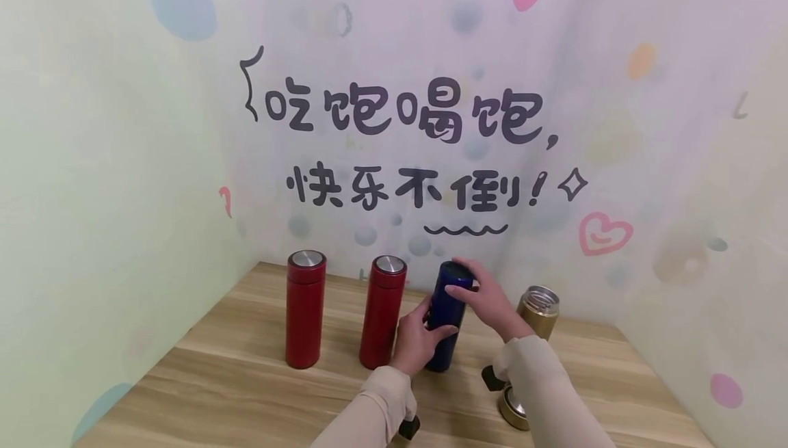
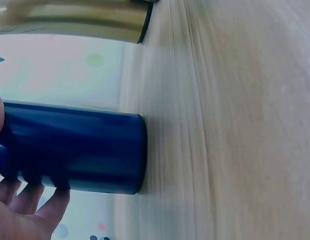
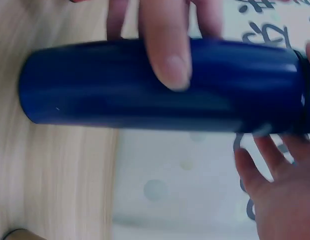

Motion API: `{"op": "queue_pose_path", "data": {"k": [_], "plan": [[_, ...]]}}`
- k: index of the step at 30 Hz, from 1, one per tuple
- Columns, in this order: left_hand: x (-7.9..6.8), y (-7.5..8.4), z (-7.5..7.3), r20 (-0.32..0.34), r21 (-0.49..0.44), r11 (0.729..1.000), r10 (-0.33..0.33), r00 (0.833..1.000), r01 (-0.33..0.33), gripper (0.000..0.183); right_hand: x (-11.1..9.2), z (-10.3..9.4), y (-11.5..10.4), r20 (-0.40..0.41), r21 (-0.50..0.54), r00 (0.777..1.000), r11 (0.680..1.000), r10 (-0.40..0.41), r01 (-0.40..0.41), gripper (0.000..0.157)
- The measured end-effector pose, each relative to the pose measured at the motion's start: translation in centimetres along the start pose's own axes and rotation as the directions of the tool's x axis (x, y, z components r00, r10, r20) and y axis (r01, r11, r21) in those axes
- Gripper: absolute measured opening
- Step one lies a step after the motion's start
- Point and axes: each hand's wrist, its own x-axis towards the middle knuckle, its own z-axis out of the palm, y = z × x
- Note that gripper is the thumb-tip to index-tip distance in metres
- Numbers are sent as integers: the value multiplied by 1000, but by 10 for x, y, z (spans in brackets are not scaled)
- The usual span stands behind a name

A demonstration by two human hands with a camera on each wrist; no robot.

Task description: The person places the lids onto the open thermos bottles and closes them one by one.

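Note:
A dark blue thermos bottle (image 1: pixel 446 314) stands nearly upright between both hands. My left hand (image 1: pixel 417 342) grips its body from the left, the thumb lying across the front. Around its dark-topped lid (image 1: pixel 456 271) my right hand (image 1: pixel 489 299) has its fingers, coming from the right. In the left wrist view, the left fingers (image 2: pixel 54 207) wrap the blue bottle's side, and its base is at the tabletop. The right wrist view shows the left thumb (image 3: pixel 172 70) on the bottle and the right hand (image 3: pixel 287 195) at the lid end.
Two red thermos bottles (image 1: pixel 304 321) with silver lids stand to the left. An uncapped gold bottle (image 1: pixel 542 311) stands behind the right forearm. A round silver-topped lid (image 1: pixel 514 408) lies on the wooden table (image 1: pixel 234 379). A printed cloth backdrop (image 1: pixel 394 37) surrounds the table.

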Motion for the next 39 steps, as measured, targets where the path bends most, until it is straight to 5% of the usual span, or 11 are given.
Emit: {"op": "queue_pose_path", "data": {"k": [5,14,21,29,39], "plan": [[-1,0,1,7,-5,1000,6,1000,-6,71,-3,-10,-1,98,108,995,994,9,-20,63],[-1,-2,1,-32,31,999,30,999,-29,71,3,-6,8,39,47,999,999,18,-20,64],[-1,1,3,-45,47,999,16,999,-14,69,3,3,8,-99,-72,993,994,70,-77,68],[-1,0,6,-81,69,998,11,997,-5,70,-1,18,0,-263,-206,958,963,115,-172,72],[-3,0,13,-126,74,997,15,992,-6,73,-1,34,-3,-466,-286,883,955,-64,-81,64]]}}
